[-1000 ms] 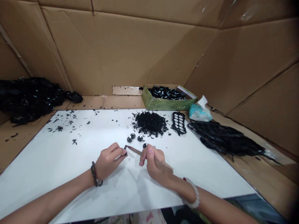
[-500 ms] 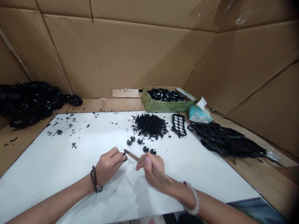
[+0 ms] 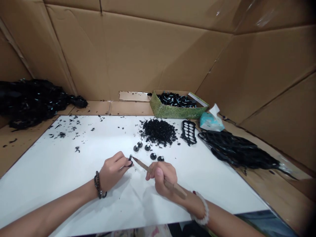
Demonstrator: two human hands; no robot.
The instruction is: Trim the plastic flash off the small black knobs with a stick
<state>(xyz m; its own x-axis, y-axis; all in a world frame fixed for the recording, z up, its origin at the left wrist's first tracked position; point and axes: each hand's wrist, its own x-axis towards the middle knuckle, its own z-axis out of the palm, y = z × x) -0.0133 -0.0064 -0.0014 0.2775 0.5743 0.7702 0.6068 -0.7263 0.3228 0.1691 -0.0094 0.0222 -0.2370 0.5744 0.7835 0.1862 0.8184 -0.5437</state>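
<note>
Black stemmed piece [image 3: 130,158] pinched between the hands' two sides of work, near the middle of the surface

Cardboard walls [image 3: 160,56] stand around a white surface [image 3: 74,184]. A glossy black heap [image 3: 32,102] lies beyond its far left corner, and a black bundle [image 3: 242,149] lies along the right edge. At the far edge, right of the middle, a green box [image 3: 177,112] holds many dark pieces; a tissue pack [image 3: 211,122] sits by the far right corner. Nearer lie a pile of black bits [image 3: 158,131] and a holed sheet [image 3: 189,132].

Both hands are closed: the left hand [image 3: 114,171] grips the piece by finger and thumb, while the right hand [image 3: 165,177] is wrapped around a pointed tool [image 3: 141,163], its tip just beside the stem. Five similar pieces [image 3: 153,156] rest on their discs beyond the hands.

The piece looks light and stiff, perhaps a little slippery; the disc end seems the better hold, leaving the stem exposed.

Fingers cover part of its disc. Whether the tip touches the stem is too small to tell. The right hand hides the tool's middle, and the forearms run out of view.
</note>
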